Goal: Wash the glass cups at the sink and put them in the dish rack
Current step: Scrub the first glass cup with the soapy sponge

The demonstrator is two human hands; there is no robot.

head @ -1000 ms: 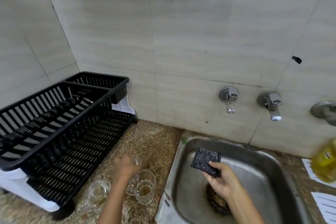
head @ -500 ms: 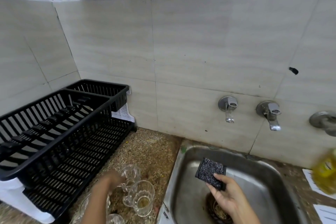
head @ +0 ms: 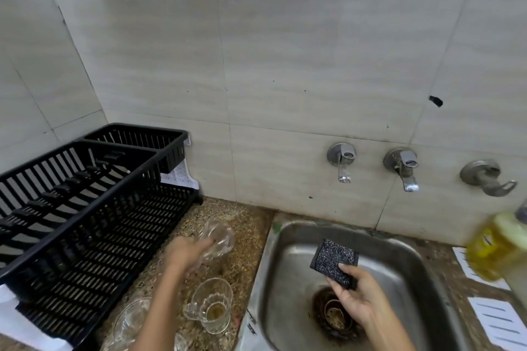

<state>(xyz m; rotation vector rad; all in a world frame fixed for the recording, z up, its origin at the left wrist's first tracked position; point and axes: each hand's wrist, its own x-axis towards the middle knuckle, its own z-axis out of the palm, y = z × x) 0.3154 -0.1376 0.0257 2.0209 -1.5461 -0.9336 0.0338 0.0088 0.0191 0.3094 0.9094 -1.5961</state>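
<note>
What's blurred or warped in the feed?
Head view: left hand and the glass cup it grips are smeared; yellow bottle at the right edge is blurred; scrub pad in the right hand is sharp; wall tiles bow from the wide lens.

Two hands (head: 185, 253) (head: 358, 293), one sponge (head: 333, 261), one rack (head: 85, 208)

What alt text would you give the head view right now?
A person's left hand holds a tilted glass cup over the speckled counter, while the right hand holds a dark scrub pad above the steel sink. A second cup stands upright beside a black dish rack.
</note>
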